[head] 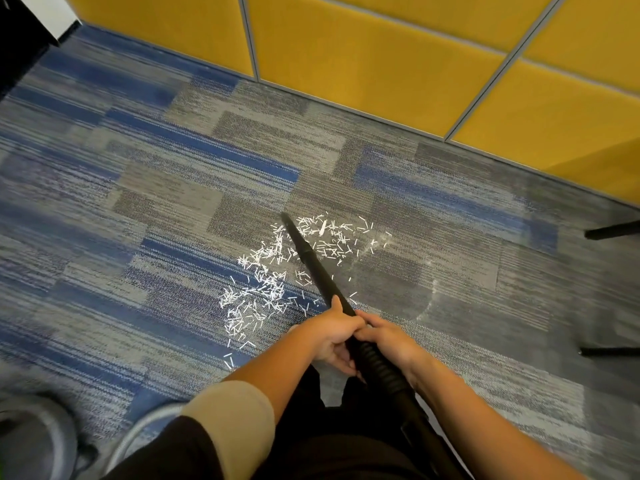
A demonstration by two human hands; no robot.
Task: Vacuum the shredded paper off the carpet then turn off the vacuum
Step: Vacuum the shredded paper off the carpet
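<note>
Shredded paper (266,285) lies midway on the carpet (138,202); the vacuum wand (310,261) lies across it, tip toward the partition wall (381,64).

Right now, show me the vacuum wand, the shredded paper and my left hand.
vacuum wand (314,263): head view, middle of the black tube.
shredded paper (268,284): head view, dense patch left of the tube.
left hand (332,332): head view, back of the hand gripping the tube.

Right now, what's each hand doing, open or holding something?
Left hand: closed around the black vacuum tube.
Right hand: closed around the same tube, just behind.
</note>
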